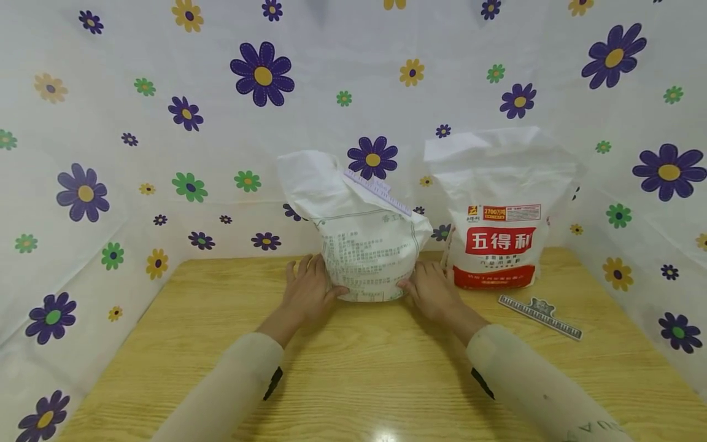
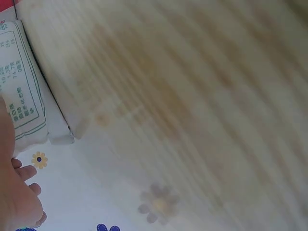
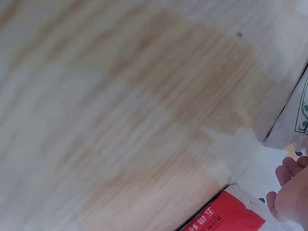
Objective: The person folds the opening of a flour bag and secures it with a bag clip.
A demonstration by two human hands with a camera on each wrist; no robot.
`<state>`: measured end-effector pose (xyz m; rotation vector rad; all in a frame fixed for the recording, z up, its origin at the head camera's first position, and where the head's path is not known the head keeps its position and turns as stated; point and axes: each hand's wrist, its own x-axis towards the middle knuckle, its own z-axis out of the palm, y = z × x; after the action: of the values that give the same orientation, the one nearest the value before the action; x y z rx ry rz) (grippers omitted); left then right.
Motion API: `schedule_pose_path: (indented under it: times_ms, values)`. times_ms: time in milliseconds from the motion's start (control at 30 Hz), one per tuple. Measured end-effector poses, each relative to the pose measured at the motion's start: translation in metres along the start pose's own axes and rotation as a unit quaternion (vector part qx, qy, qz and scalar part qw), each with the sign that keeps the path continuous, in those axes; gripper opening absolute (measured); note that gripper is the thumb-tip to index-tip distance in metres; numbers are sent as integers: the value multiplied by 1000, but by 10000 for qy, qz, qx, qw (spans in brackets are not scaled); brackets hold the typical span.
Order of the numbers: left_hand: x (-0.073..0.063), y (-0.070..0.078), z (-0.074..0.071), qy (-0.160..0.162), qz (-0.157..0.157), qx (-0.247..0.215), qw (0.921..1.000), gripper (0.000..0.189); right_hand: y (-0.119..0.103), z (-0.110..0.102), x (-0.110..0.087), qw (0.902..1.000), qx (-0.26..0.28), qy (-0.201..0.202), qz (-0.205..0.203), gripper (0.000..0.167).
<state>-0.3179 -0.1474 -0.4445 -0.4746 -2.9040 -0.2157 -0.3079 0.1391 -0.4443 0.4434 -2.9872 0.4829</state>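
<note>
A white bag with green print (image 1: 367, 255) stands on the table, its folded top leaning left. A pale purple ruler-shaped sealing clip (image 1: 378, 193) lies slanted across that fold. My left hand (image 1: 311, 288) holds the bag's lower left side, thumb on the front near the base. On the lower right side, my right hand (image 1: 436, 288) grips it the same way. Part of the printed panel (image 2: 19, 91) shows beside the left hand (image 2: 19, 197) in the left wrist view. The right wrist view catches the right hand (image 3: 293, 197) by a bag corner (image 3: 299, 120).
Right of the right hand stands a white flour bag with red labels (image 1: 497, 239), very near that hand. A grey ruler-shaped clip with a bear figure (image 1: 541, 314) lies on the wooden table (image 1: 381, 368) before it. Flower-patterned cloth (image 1: 309, 123) hangs behind and at both sides.
</note>
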Motion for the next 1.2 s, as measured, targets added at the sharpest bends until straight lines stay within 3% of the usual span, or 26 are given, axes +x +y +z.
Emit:
schedule_pose_path:
  times_ms: [500,733,967,1200]
  values:
    - [18,3,13,344,-423,119,9984,87,-1,10,22,9989,80,50,469,57]
    - [20,-3,19,434,-541,539,9961,85,-12,14,26,9977,11,85,677,55]
    - [25,2,15,367,-668,442,9961,78,-17,18,30,9950,-104,193,974,59]
    - [31,9,14,251,-775,472,9956,76,-17,22,30,9919,-262,531,1127,52]
